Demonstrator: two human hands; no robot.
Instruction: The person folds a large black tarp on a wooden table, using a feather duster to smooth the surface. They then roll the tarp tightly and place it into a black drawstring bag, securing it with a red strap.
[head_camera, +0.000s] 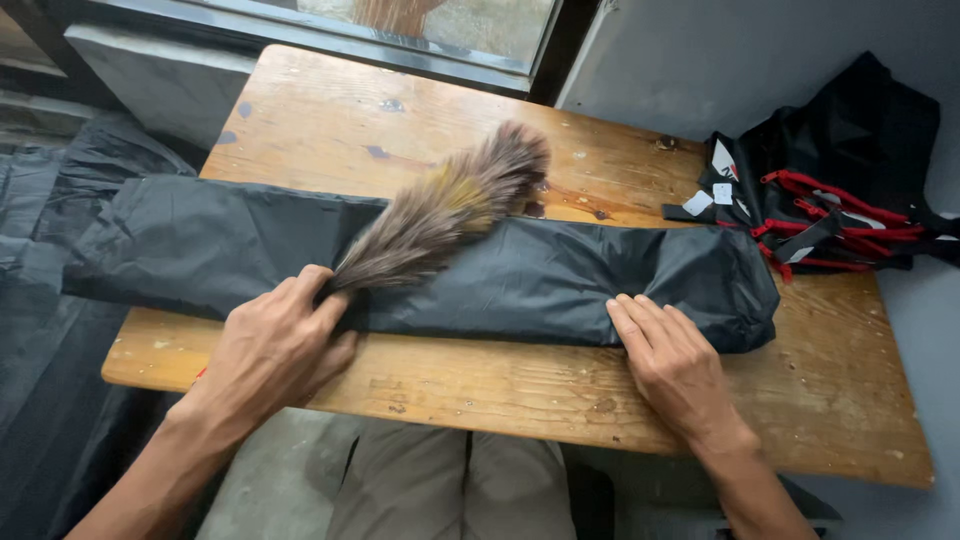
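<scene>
Your left hand (275, 350) is clenched around the handle end of a feather duster (445, 205), whose brown and yellow plumes slant up and away over the long black folded fabric bundle (560, 285). Your right hand (675, 365) lies released, palm down, fingers flat on the bundle's near edge. Beneath both hands runs the wooden table (480, 385); beyond your right hand sits a black bag with red straps (835, 200).

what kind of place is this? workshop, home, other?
Likely a small workroom or a plain home corner, hard to tell which: a worn wooden table under a window, a black and red bag, bare grey wall.
</scene>
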